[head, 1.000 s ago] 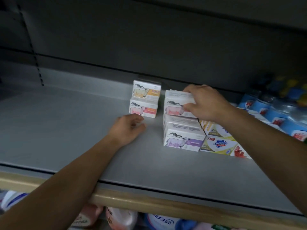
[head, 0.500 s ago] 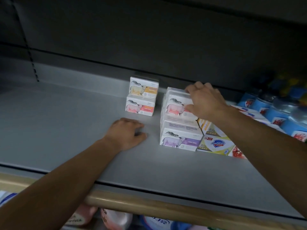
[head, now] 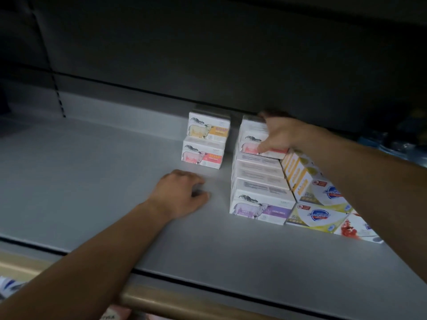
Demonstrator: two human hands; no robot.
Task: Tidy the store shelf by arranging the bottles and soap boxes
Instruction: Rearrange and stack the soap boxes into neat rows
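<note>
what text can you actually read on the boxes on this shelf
"SOAP": orange-banded sheep box, top of the back stack.
"SOAP", fainter: pink-banded sheep box below it.
Purple-banded sheep box: print too blurred.
Shield-logo box: brand name too blurred.
Box under the right hand: text unreadable.

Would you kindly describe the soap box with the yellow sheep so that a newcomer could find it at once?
Look at the grey shelf, toward its back wall, left of the long row of boxes. Two sheep-printed boxes are stacked there, apart from the rest. It is the yellow-sheep box on top; the pink-sheep box lies beneath it.
</note>
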